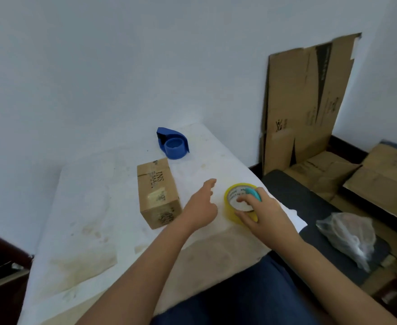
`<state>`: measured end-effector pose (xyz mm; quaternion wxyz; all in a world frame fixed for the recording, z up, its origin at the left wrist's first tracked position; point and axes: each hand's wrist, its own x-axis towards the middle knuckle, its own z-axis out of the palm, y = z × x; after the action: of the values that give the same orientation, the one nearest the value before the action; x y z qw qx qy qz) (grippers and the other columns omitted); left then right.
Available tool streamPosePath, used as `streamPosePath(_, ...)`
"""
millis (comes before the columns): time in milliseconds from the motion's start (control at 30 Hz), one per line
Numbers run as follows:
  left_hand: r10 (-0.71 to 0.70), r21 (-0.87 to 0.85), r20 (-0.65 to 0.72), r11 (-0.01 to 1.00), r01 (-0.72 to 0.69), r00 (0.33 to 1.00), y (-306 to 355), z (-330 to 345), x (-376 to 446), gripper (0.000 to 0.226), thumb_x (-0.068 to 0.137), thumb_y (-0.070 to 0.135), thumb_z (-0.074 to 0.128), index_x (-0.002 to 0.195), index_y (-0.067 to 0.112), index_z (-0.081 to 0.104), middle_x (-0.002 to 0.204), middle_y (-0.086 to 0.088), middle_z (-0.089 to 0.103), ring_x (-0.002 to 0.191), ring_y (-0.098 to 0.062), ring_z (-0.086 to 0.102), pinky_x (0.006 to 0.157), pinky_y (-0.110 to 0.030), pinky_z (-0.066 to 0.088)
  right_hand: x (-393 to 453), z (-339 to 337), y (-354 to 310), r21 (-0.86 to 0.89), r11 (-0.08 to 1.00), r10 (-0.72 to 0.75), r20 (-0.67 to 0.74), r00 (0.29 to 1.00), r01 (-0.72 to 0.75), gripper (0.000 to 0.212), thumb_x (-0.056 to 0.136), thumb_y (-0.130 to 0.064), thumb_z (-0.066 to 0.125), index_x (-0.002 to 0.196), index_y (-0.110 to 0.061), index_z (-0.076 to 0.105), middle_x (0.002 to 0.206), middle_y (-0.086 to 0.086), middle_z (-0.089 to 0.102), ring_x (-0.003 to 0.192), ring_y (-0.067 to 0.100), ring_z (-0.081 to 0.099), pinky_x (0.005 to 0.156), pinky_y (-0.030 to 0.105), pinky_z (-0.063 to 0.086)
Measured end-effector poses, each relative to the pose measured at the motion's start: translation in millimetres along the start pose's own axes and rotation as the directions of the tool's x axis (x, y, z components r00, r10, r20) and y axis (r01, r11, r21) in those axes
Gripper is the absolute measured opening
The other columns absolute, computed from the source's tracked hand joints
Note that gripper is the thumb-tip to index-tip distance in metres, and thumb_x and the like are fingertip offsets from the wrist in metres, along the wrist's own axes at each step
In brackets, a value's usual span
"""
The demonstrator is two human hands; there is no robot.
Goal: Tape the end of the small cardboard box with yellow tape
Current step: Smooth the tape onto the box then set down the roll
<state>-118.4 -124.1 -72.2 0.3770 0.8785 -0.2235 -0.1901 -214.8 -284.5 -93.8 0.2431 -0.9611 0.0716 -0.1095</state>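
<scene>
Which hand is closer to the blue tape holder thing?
The left hand. It reaches over the table beside the small cardboard box, with the blue tape dispenser farther back. The right hand sits farther off, gripping the yellow tape roll.

i see a table [94,219] covered in a white, stained cloth, running away from me toward a pale wall. three things lie directly on it. a small cardboard box [158,192] sits near the middle, long side pointing away. beyond it, well apart, a blue tape dispenser [172,143] rests near the far edge. to the right of the box, close to the table's right edge, a yellow tape roll [239,202] lies flat on the cloth.
</scene>
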Motion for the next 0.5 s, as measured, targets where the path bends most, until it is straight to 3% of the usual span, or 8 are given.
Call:
streamPosePath(67, -0.042, -0.048, 0.068, 0.998, 0.045, 0.997, -3, 3, 14, 0.077, 0.085, -0.011, 0.038, 0.154, 0.023, 0.025, 0.160, -0.001, 0.034, 0.144, -0.015, 0.034, 0.099, -0.022, 0.033, 0, 2, 1, -0.052, 0.998, -0.031, 0.025, 0.999, 0.032, 0.036, 0.085, -0.050, 0.057, 0.115, -0.029, 0.058, 0.128, 0.002, 0.051, 0.105, 0.025, 0.057, 0.090, 0.035, 0.048)
streamPosePath(167, -0.037, -0.096, 0.116, 0.994, 0.049, 0.993, -7, 4, 22, 0.067, 0.084, -0.013, 0.039, 0.144, 0.018, 0.043, 0.145, -0.007, 0.054, 0.129, -0.018, 0.052, 0.098, -0.027, 0.043, 0, 5, 0, -0.103, 0.993, -0.056, 0.054, 0.997, 0.061, 0.035, 0.083, -0.049, 0.059, 0.113, -0.031, 0.058, 0.131, 0.002, 0.049, 0.115, 0.024, 0.052, 0.099, 0.034, 0.041)
streamPosePath(300, -0.051, -0.137, 0.037, 0.989, 0.056, 0.998, -13, 4, 21, 0.037, 0.089, 0.001, 0.056, 0.119, 0.020, 0.066, 0.116, -0.001, 0.074, 0.102, -0.018, 0.070, 0.094, -0.036, 0.055, -2, 2, -2, -0.097, 0.992, -0.071, 0.051, 0.996, 0.076, 0.034, 0.087, -0.047, 0.056, 0.117, -0.031, 0.057, 0.135, -0.001, 0.048, 0.124, 0.018, 0.045, 0.107, 0.032, 0.032)
streamPosePath(500, -0.074, -0.107, -0.048, 0.992, 0.069, 0.996, -15, 8, 9, 0.026, 0.089, 0.008, 0.062, 0.111, 0.018, 0.071, 0.110, 0.002, 0.076, 0.101, -0.013, 0.069, 0.091, -0.029, 0.054, 0, 3, -2, -0.084, 0.994, -0.070, 0.012, 0.998, 0.070, 0.025, 0.091, -0.044, 0.051, 0.111, -0.031, 0.060, 0.127, -0.004, 0.053, 0.119, 0.015, 0.048, 0.107, 0.029, 0.028)
